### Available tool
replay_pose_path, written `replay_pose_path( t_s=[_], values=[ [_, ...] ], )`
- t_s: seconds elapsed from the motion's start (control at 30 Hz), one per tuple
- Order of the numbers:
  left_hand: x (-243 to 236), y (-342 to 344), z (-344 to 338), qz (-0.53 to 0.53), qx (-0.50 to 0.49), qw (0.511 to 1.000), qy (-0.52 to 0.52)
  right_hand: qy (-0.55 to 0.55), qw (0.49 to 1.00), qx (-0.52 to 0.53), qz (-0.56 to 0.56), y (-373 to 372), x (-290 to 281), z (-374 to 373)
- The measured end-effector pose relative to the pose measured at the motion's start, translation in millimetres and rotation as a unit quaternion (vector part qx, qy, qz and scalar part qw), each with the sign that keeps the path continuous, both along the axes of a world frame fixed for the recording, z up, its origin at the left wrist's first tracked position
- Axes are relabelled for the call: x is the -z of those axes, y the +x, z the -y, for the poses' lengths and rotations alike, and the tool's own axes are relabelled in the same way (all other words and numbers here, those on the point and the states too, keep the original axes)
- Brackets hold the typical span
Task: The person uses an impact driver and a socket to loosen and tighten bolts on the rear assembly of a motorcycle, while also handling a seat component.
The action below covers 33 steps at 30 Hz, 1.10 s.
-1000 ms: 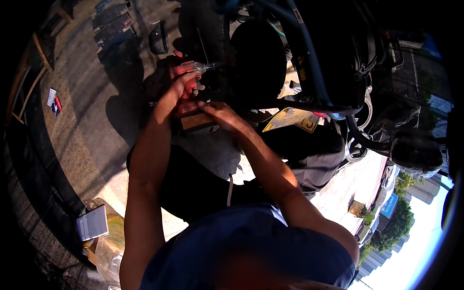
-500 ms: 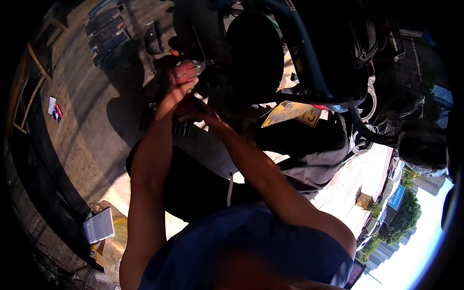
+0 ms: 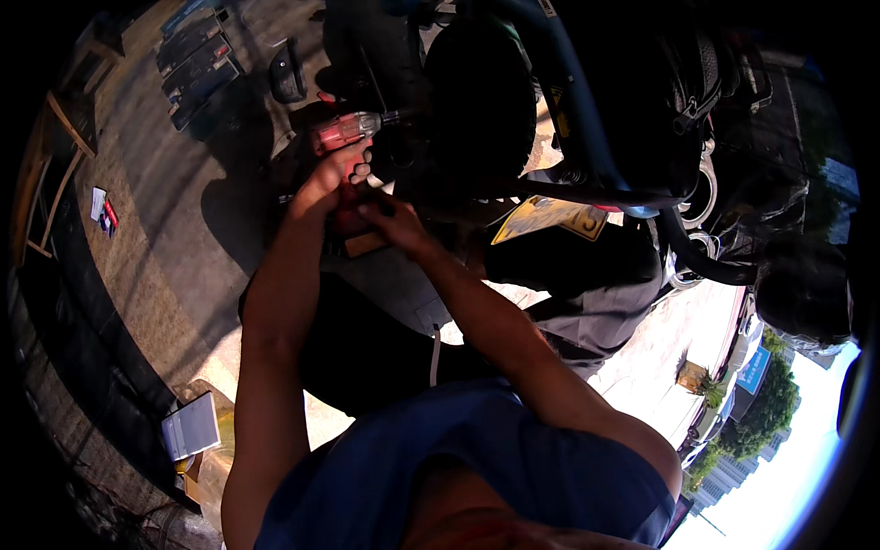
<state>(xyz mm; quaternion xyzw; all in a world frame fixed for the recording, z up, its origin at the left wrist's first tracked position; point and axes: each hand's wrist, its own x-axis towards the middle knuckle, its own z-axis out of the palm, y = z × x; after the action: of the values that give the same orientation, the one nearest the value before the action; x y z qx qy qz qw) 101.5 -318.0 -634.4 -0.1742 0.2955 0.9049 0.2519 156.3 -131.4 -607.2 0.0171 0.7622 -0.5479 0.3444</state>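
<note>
My left hand [image 3: 335, 176] is wrapped round the handle of a red cordless impact wrench [image 3: 341, 134]. The grey nose and dark socket of the tool point right, at the shadowed area beside a black wheel [image 3: 481, 101]. My right hand [image 3: 396, 223] is at the tool's lower end, its fingers curled against the red base. Deep shadow hides part of those fingertips. Just below the base, a small brownish block-like piece [image 3: 365, 244] shows. What the socket meets is too dark to make out.
A vehicle with a blue frame tube [image 3: 587, 101] and yellow plate [image 3: 550, 220] stands at the right. Far left are dark toolbox-like cases [image 3: 197, 69] and a curved black part [image 3: 288, 71]. A white-lidded box [image 3: 191, 427] sits lower left, and a wooden frame [image 3: 69, 124] at the left edge.
The impact wrench has tilted and shifted slightly left, its nose still pointing right. My right hand has moved a little right, and the brownish piece below the base now shows.
</note>
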Motion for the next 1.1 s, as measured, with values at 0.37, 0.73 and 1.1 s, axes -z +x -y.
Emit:
replay_pose_path(
  t_s=[0.37, 0.73, 1.1],
  values=[
    [-1, 1, 0, 0.006, -0.023, 0.998, -0.053, -0.013, 1.000, -0.002, -0.012, 1, -10, 2],
    [-60, 51, 69, -0.080, -0.004, 0.958, -0.275, 0.189, 0.825, -0.090, -0.526, -42, -65, 51],
    [-122, 150, 130, 0.033, -0.254, 0.907, -0.334, 0.210, 0.924, -0.045, -0.317, -79, 34, 156]
  ],
)
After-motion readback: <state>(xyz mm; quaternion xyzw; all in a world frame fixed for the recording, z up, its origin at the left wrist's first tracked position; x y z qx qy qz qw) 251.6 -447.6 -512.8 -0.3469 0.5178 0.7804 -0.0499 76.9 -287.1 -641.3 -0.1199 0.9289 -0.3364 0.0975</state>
